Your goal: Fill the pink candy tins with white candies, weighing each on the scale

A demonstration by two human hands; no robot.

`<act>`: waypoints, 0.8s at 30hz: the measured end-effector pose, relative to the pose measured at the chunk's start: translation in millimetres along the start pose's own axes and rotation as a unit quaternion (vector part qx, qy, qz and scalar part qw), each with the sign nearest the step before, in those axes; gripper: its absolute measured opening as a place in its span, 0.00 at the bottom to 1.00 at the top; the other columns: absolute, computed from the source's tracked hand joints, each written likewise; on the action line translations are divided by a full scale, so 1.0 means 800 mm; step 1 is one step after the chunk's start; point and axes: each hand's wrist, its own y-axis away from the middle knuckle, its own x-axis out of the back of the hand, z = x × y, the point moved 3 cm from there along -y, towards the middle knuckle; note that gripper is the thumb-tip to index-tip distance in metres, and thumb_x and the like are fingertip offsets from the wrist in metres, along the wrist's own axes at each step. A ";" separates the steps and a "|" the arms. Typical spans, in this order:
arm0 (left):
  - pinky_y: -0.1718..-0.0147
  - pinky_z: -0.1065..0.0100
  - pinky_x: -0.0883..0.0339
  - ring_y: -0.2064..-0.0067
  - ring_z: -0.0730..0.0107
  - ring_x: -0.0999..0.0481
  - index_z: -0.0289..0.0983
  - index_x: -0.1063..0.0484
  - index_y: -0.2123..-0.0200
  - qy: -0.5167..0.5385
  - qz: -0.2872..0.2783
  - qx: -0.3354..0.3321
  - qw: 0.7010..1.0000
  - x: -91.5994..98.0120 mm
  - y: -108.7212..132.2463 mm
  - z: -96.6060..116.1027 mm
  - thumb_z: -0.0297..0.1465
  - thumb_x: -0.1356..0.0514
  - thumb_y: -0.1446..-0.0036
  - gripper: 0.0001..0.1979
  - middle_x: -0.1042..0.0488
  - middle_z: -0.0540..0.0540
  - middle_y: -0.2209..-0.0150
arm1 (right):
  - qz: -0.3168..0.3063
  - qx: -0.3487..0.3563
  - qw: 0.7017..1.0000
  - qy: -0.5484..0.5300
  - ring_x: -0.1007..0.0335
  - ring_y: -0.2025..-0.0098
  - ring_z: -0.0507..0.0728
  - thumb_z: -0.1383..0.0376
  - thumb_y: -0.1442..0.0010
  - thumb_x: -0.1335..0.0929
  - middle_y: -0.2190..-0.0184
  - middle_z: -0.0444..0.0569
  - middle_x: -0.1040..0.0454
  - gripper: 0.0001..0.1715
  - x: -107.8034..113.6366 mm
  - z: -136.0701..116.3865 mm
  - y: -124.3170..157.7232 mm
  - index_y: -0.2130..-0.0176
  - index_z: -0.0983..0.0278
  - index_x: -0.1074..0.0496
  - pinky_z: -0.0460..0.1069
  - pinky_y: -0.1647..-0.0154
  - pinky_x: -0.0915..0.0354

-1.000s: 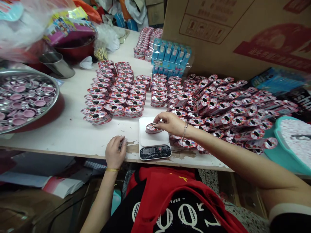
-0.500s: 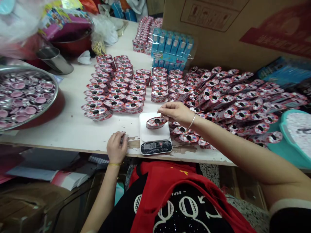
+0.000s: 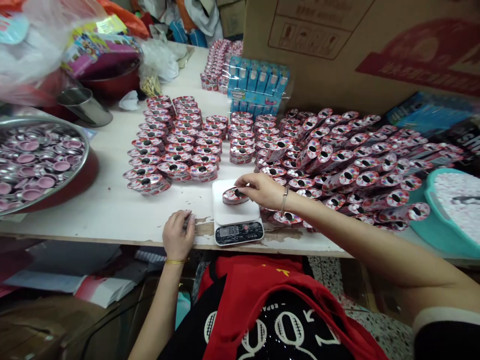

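The right hand [image 3: 263,190] reaches in from the right and pinches the near end of a tin [image 3: 234,195] between thumb and fingertips. The tin is a shallow oval of thin metal with a glossy lid printed in pink and red and a dark round hole in the middle. It lies flat on the smooth white square plate of a small kitchen scale [image 3: 237,214], whose dark front strip shows a grey number display. The scale sits at the front edge of the bench [image 3: 112,205], a pale, worn board with chipped paint just beside the scale.

The left hand [image 3: 179,235] rests on the bench edge left of the scale, with its fingers curled close together. Whether anything lies under them cannot be told. A thin gold bangle circles that wrist.

Behind the scale stand neat rows of stacked tins [image 3: 176,145] of the same kind. To the right a loose heap of tins [image 3: 356,160] lies tilted and overlapping. At the far left a wide steel bowl [image 3: 80,131] holds shiny pink and silver caps [image 3: 33,160], and a steel cup [image 3: 85,105] stands behind it. A wrapped pack of blue boxes [image 3: 258,85] stands before a big cardboard carton [image 3: 337,60]. At the right edge a teal plastic basin [image 3: 435,235] holds small white pellets
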 end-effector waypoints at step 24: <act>0.40 0.49 0.60 0.36 0.55 0.50 0.42 0.39 0.44 -0.033 -0.093 -0.241 0.966 -0.022 -0.076 0.151 0.45 0.46 0.43 0.25 0.44 0.42 0.38 | 0.087 -0.202 0.795 -0.565 0.43 0.79 0.43 0.62 0.47 0.29 0.72 0.45 0.31 0.12 -0.009 0.058 0.151 0.65 0.67 0.30 0.39 0.81 0.47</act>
